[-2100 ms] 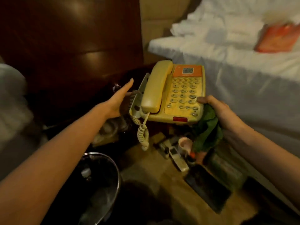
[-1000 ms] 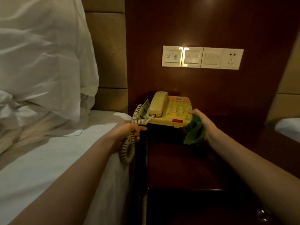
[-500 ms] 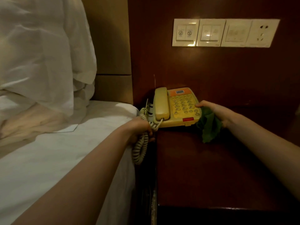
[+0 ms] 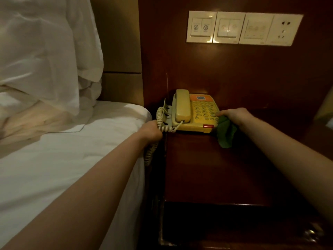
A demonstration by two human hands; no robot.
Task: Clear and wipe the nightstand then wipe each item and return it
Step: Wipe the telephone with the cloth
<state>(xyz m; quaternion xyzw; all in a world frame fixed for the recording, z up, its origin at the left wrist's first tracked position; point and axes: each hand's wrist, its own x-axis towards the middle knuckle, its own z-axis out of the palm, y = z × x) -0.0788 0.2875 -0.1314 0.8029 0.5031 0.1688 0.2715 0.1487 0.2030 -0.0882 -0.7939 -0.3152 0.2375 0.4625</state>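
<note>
Currently returning an item. Dark glossy wooden nightstand (image 4: 207, 168): landmark. Yellow plastic desk telephone (image 4: 195, 112) with orange top panel: sits at the nightstand's back left corner, handset cradled. Coiled cream cord (image 4: 163, 123): hangs off the nightstand's left edge, my left hand (image 4: 150, 131) curled round it. My right hand (image 4: 234, 116) grips a crumpled green cloth (image 4: 226, 132) against the phone's right side. Next, I judge: tuck the cord, let go.

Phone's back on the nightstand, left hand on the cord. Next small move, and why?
Probably tuck the coiled cord in beside the telephone and let go. The phone sits at the back left corner of the nightstand, but the cord the left hand grips hangs off the edge toward the bed. The right hand holds the green cloth against the phone's right side.
</note>
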